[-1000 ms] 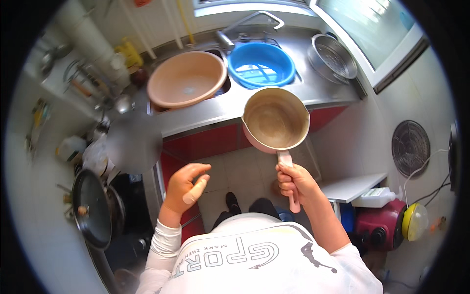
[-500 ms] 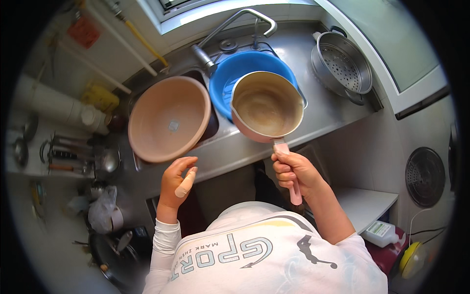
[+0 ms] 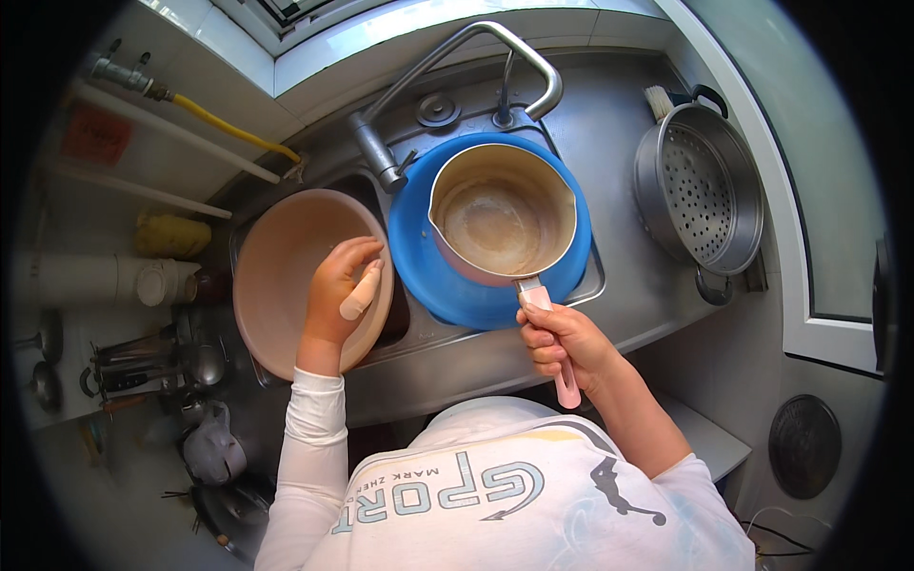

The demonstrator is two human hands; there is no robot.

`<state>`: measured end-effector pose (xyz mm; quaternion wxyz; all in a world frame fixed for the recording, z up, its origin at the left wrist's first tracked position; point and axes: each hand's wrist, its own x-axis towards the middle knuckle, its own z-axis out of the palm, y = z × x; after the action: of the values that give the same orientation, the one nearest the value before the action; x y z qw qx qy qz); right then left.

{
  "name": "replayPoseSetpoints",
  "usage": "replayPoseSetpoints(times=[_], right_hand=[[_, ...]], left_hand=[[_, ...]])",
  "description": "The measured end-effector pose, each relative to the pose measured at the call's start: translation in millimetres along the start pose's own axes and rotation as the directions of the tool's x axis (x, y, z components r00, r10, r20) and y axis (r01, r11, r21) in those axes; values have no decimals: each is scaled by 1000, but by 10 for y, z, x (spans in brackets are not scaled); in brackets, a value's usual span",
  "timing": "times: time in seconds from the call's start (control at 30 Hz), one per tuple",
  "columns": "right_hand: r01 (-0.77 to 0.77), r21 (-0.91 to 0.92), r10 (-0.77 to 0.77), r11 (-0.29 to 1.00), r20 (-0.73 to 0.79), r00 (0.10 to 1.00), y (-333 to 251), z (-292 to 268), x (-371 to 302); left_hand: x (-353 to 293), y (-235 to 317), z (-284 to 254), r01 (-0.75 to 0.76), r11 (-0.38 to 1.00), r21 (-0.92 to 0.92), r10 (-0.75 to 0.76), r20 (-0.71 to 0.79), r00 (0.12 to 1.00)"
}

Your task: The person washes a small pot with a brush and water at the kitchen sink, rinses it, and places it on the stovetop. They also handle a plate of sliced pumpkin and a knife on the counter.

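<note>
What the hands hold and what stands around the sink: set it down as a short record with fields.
Right hand: closed around the pink handle of a saucepan
Left hand: holding nothing, fingers curved, in view over the peach basin
Saucepan: seen above the blue basin, inside stained brown
Basins: peach on the left, blue to its right
Behind the basins: metal faucet
Right end of counter: perforated metal steamer

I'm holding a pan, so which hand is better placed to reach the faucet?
Probably the left hand: it looks empty and appears nearer the faucet, while the right hand grips the pan handle.
</note>
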<state>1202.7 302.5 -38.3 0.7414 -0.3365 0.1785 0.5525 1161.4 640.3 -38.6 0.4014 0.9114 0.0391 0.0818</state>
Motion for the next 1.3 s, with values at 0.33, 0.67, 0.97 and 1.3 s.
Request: replayPoseSetpoints(times=[0.33,0.67,0.97,1.3], right_hand=[[55,42,-50,998,-109,993,-317,-12,108],[80,90,-67,993,-141,988,-485,36,197],[97,67,-84,993,-167,982,-617,100,282],[84,77,-72,994,-139,988,-614,62,342]], left_hand=[[1384,-237,294,-50,989,-138,45,-35,998],[1768,-290,821,-16,981,-192,40,125,991],[1523,-304,933,-213,977,16,213,-18,977],[1333,-331,952,-255,965,68,258,-39,965]])
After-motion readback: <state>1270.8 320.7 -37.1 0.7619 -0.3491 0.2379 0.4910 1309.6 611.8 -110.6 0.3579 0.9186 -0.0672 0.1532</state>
